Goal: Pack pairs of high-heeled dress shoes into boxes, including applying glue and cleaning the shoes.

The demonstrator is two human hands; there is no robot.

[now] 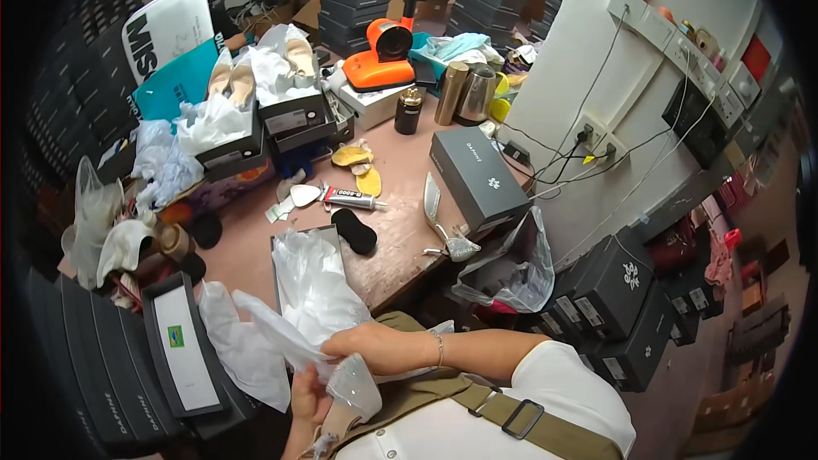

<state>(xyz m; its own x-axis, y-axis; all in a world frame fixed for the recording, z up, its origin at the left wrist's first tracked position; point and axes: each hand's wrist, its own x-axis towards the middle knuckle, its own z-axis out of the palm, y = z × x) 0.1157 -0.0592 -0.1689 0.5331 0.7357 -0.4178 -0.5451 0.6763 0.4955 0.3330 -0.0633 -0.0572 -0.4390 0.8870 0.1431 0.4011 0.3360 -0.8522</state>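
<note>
My left hand (306,398) is closed around a silvery, glittery high-heeled shoe (353,385), held close to my body at the lower middle. Just above it, the fingers of my right hand (365,347) pinch a sheet of white tissue paper (271,332) that spreads out to the left. Part of the shoe's heel end is hidden by my left hand. Beyond my hands, an open shoebox (333,243) stuffed with crumpled white tissue (311,277) sits at the table's near edge. A matching glittery shoe (436,213) lies on the table, right of centre.
A closed grey shoebox (479,175) lies at the table's right, beside a plastic-lined bin (520,268). A glue tube (351,198), black insole-shaped pad (354,232) and yellow sponges (368,181) lie mid-table. Open boxes with beige shoes (300,60) stand behind. Stacked shoeboxes (89,366) flank me.
</note>
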